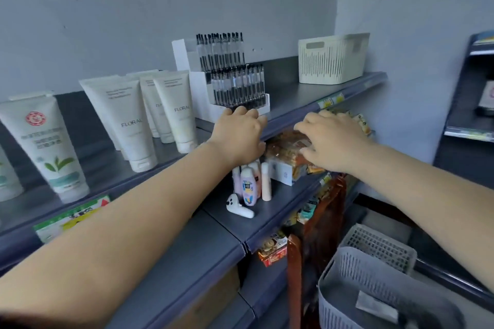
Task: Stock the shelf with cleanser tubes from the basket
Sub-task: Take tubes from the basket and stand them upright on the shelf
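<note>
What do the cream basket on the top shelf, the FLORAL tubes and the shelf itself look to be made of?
Cream basket: looks like moulded plastic, matte, with slotted ribbed walls and a cut-out handle.
FLORAL tubes: probably soft plastic, smooth satin white, with crimped flat ends up and flip caps down.
Shelf: likely painted sheet metal, dull blue-grey with a faint sheen and a folded front lip; the coating cannot be told for sure.

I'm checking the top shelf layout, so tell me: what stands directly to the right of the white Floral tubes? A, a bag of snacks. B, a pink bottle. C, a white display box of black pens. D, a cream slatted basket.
C: the display box of black pens stands right beside the Floral tubes, while the cream basket sits farther right along the top shelf.
</note>
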### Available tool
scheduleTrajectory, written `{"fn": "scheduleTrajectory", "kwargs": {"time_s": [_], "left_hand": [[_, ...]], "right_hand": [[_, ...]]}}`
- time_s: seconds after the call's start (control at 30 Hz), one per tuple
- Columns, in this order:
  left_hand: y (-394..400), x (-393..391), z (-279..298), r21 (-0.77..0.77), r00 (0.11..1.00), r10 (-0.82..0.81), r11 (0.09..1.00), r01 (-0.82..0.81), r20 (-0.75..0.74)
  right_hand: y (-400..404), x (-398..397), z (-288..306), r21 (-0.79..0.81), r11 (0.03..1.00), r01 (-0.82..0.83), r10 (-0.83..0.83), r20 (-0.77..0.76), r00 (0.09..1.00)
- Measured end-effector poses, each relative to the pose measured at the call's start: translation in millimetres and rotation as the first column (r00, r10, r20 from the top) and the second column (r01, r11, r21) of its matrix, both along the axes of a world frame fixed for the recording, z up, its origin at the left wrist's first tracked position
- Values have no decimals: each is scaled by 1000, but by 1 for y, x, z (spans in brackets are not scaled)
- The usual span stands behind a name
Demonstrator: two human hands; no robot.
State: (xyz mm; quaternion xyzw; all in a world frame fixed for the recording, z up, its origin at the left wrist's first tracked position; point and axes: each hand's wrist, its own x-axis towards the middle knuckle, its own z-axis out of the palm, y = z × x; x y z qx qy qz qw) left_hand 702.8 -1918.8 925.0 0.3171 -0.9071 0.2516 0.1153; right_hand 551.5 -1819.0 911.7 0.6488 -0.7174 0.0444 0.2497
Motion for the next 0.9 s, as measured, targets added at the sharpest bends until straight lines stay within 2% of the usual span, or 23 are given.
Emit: {"fn": "scheduleTrajectory", "kwargs": {"time_s": [0.33, 0.53, 0.67, 0.8, 0.9], "left_hand": [[-44, -132, -69, 99, 972, -229, 970, 223, 49], [-57, -204, -132, 225, 920, -375, 912, 344, 111], [-46, -244, -184, 351, 876, -466, 847, 400, 125], [-28, -280, -237, 486, 844, -513, 784, 387, 155], [-17, -303, -278, 572, 817, -536, 746, 342, 211]], "right_hand": [[-23, -104, -70, 124, 974, 188, -204, 137, 969], [-15, -164, -132, 236, 927, 293, -350, 254, 902], [9, -194, -187, 326, 876, 355, -463, 366, 808], [37, -223, -241, 442, 808, 390, -574, 446, 687], [57, -246, -283, 517, 767, 380, -636, 539, 552]]}}
